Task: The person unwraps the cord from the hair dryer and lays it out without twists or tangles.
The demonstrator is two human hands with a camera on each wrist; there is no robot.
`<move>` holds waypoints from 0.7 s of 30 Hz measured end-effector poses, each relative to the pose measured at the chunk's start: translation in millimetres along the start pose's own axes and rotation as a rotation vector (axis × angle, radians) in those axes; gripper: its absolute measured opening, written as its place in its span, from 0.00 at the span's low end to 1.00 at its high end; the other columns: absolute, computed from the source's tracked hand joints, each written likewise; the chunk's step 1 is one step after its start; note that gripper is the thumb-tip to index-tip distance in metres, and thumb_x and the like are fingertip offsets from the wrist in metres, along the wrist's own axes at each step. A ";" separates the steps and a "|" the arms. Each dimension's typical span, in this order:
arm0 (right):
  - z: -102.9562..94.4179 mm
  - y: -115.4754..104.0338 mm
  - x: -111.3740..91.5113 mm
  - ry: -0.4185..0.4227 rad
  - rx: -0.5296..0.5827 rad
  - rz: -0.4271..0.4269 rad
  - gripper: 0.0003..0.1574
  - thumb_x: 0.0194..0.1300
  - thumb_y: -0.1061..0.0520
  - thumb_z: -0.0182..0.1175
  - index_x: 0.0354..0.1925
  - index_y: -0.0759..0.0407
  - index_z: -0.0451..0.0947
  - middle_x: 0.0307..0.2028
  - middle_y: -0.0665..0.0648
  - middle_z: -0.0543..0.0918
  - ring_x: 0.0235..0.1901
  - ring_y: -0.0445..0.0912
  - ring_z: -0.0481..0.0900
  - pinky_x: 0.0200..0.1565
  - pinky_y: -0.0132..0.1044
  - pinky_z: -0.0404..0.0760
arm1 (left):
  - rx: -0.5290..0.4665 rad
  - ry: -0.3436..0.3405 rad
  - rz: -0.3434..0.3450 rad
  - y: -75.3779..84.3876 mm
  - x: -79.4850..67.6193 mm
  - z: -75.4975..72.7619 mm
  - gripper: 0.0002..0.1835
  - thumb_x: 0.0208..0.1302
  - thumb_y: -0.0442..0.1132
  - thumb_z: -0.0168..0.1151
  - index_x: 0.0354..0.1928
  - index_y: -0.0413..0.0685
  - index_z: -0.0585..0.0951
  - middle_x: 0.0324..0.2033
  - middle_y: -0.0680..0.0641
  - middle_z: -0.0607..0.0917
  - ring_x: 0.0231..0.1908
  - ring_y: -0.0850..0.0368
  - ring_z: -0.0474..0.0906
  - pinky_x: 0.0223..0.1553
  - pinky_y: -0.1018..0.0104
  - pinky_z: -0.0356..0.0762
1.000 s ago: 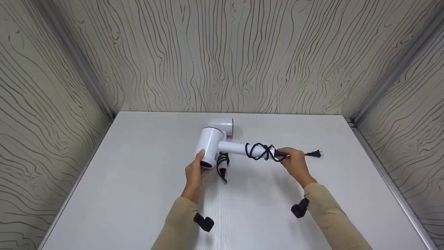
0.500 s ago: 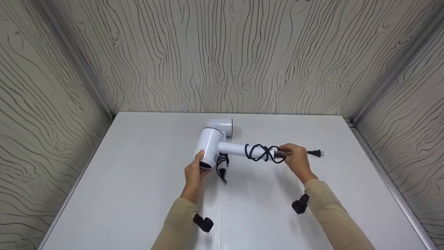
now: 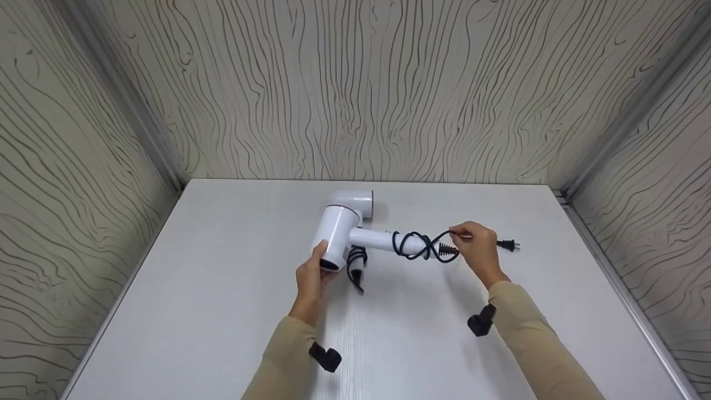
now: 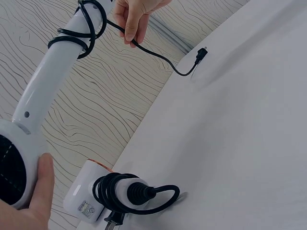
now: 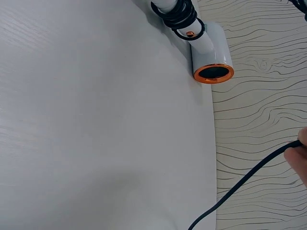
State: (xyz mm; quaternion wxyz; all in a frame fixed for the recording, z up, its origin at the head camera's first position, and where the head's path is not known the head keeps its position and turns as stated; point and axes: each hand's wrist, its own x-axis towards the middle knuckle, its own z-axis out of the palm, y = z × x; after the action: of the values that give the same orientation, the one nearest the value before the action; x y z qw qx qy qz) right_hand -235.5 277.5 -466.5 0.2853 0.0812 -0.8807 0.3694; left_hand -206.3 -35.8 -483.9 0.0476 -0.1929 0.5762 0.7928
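Observation:
A white hair dryer [image 3: 336,230] is held above the table, its handle pointing right. My left hand [image 3: 311,278] grips the barrel at its near end. Around the handle a black cord [image 3: 426,244] is looped in crossing turns. My right hand [image 3: 476,247] pinches that cord just past the handle's end, and the plug [image 3: 508,245] hangs free beyond the fingers. Behind the held dryer, partly hidden in the head view, a second white hair dryer [image 3: 355,201] lies on the table. In the right wrist view its orange-rimmed barrel [image 5: 213,73] and wound cord [image 5: 178,17] show.
The white table [image 3: 222,311] reaches back to a wood-grain patterned wall [image 3: 344,89]. Patterned side panels [image 3: 61,194] with grey metal corner posts stand left and right. A small black device [image 3: 326,357] is strapped at each wrist.
My right hand has moved slightly up and right, drawing a stretch of cord away from the handle's end, now uncovered. The left hand and both dryers stay nearly still.

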 end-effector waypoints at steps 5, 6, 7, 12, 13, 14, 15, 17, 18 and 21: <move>0.3 0.4 1.0 0.064 -0.002 -0.056 0.09 0.48 0.77 0.66 0.29 0.68 0.83 0.27 0.59 0.86 0.30 0.53 0.87 0.35 0.08 0.74 | -0.013 -0.004 -0.006 0.3 -1.5 0.1 0.38 0.65 0.57 0.53 0.61 0.28 0.69 0.48 0.40 0.80 0.40 0.60 0.81 0.51 0.63 0.83; 0.3 -0.1 1.0 0.074 0.000 -0.059 0.10 0.48 0.77 0.66 0.29 0.68 0.83 0.26 0.58 0.86 0.30 0.52 0.87 0.35 0.08 0.74 | -0.011 -0.004 -0.007 0.4 -1.9 0.2 0.38 0.65 0.57 0.53 0.61 0.28 0.69 0.49 0.40 0.80 0.41 0.60 0.81 0.52 0.63 0.83; 0.3 -0.8 1.1 0.081 0.009 -0.063 0.10 0.48 0.77 0.66 0.29 0.68 0.83 0.26 0.58 0.86 0.30 0.53 0.87 0.35 0.08 0.74 | -0.010 -0.004 -0.008 0.3 -2.3 0.3 0.38 0.65 0.58 0.53 0.61 0.28 0.69 0.49 0.40 0.79 0.41 0.60 0.80 0.52 0.63 0.83; 0.1 -3.8 2.3 0.099 0.040 -0.089 0.09 0.48 0.77 0.66 0.27 0.68 0.82 0.26 0.58 0.86 0.30 0.52 0.87 0.36 0.10 0.76 | -0.016 -0.004 -0.006 0.4 -1.6 1.0 0.38 0.65 0.57 0.53 0.62 0.28 0.68 0.52 0.38 0.78 0.44 0.58 0.80 0.54 0.61 0.82; 0.1 -4.2 2.6 0.103 0.045 -0.097 0.08 0.49 0.77 0.66 0.27 0.68 0.82 0.26 0.59 0.86 0.29 0.52 0.87 0.36 0.10 0.76 | -0.018 -0.006 -0.005 0.3 -1.3 1.0 0.39 0.65 0.58 0.53 0.62 0.28 0.67 0.52 0.37 0.77 0.45 0.57 0.79 0.55 0.60 0.81; 0.0 -4.3 2.8 0.107 0.048 -0.105 0.09 0.49 0.77 0.66 0.27 0.67 0.82 0.26 0.59 0.86 0.29 0.51 0.87 0.36 0.10 0.76 | -0.018 -0.005 -0.006 0.3 -1.0 0.9 0.39 0.65 0.58 0.53 0.62 0.28 0.67 0.53 0.37 0.77 0.45 0.57 0.79 0.56 0.60 0.81; -0.1 -4.3 3.1 0.113 0.055 -0.114 0.09 0.49 0.77 0.66 0.26 0.67 0.82 0.26 0.60 0.86 0.29 0.50 0.87 0.36 0.09 0.76 | -0.019 -0.003 -0.007 0.4 -0.7 0.8 0.39 0.65 0.58 0.53 0.62 0.27 0.67 0.53 0.37 0.77 0.45 0.57 0.79 0.56 0.59 0.81; -0.5 -4.3 3.4 0.125 0.066 -0.131 0.10 0.48 0.77 0.66 0.26 0.65 0.82 0.26 0.62 0.86 0.28 0.46 0.86 0.36 0.09 0.75 | -0.017 0.000 -0.010 0.3 -0.3 0.3 0.39 0.65 0.58 0.53 0.62 0.28 0.67 0.53 0.37 0.77 0.46 0.57 0.79 0.56 0.59 0.81; -0.7 -4.2 3.6 0.131 0.076 -0.138 0.10 0.48 0.77 0.66 0.26 0.65 0.82 0.26 0.63 0.86 0.28 0.42 0.86 0.36 0.09 0.75 | -0.017 0.002 -0.009 0.4 -0.4 0.0 0.39 0.65 0.58 0.53 0.62 0.27 0.67 0.53 0.37 0.77 0.45 0.57 0.79 0.56 0.59 0.81; -0.5 -2.7 3.1 0.144 0.110 -0.157 0.08 0.51 0.75 0.66 0.26 0.65 0.82 0.27 0.65 0.86 0.31 0.27 0.81 0.37 0.09 0.75 | -0.020 0.005 -0.003 0.0 -1.3 -0.4 0.39 0.65 0.57 0.53 0.62 0.27 0.67 0.52 0.37 0.77 0.44 0.58 0.79 0.55 0.60 0.82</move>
State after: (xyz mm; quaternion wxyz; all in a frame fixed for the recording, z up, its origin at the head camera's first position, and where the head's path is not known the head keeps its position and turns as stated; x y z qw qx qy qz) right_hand -236.9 276.1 -462.8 0.3710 0.1388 -0.8272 0.3986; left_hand -205.1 -36.0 -483.5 0.0456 -0.1963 0.5680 0.7980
